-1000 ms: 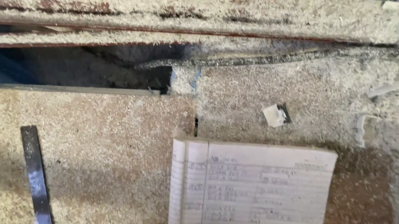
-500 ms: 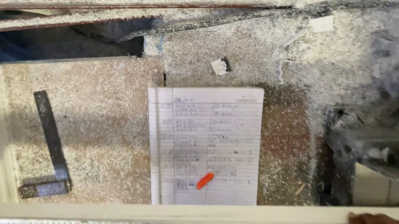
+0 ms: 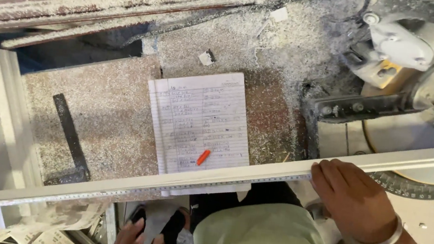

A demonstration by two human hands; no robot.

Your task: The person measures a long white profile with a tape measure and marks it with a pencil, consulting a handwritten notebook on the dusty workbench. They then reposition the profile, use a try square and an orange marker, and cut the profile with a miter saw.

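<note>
The right hand (image 3: 352, 200) lies palm down on a long white bar (image 3: 210, 181), its fingers curled over the bar's far edge and gripping it; a metal bangle (image 3: 386, 239) circles the wrist behind it. The bar runs from the hand away to the left, slanting down across the whole bench, with a ruled scale along its near edge. Just beyond the bar, to the left of the right hand, a lined paper sheet (image 3: 201, 117) covered in handwriting lies flat on the dusty bench top (image 3: 109, 110), and a small orange marker (image 3: 202, 157) rests on the sheet's near part. Farther left on the bench lies a dark steel square (image 3: 69, 135). Beyond and to the right of the right hand stands a saw (image 3: 423, 80), thick with sawdust. The left hand (image 3: 135, 241) is low at the near edge, fingers partly open around a pale flat piece (image 3: 156, 224); whether it grips it I cannot tell.
</note>
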